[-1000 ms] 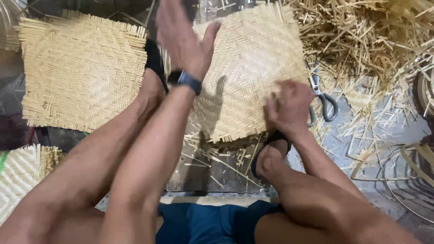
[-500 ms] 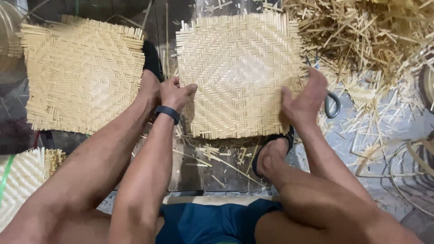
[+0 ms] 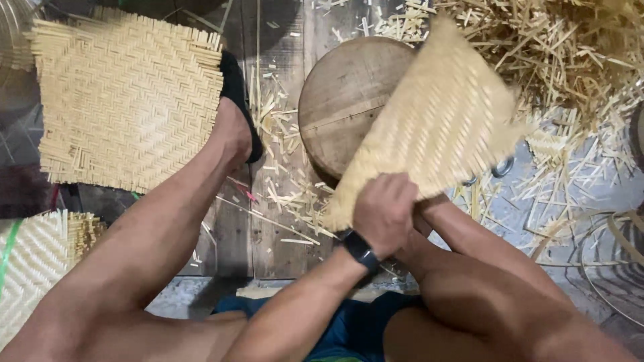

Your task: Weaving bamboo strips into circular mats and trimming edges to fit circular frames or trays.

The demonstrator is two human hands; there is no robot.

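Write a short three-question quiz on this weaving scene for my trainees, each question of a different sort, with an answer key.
1. True or false: the woven mat held by the left hand lies flat on the floor.
2. What stands under the raised mat? A) round wooden block B) metal bucket C) plastic stool
3. Fill in: a second woven mat lies flat beside the person's ____ leg.

Key: 1 false, it is lifted and tilted. 2 A, the round wooden block. 3 left. The right hand is mostly hidden behind the left.
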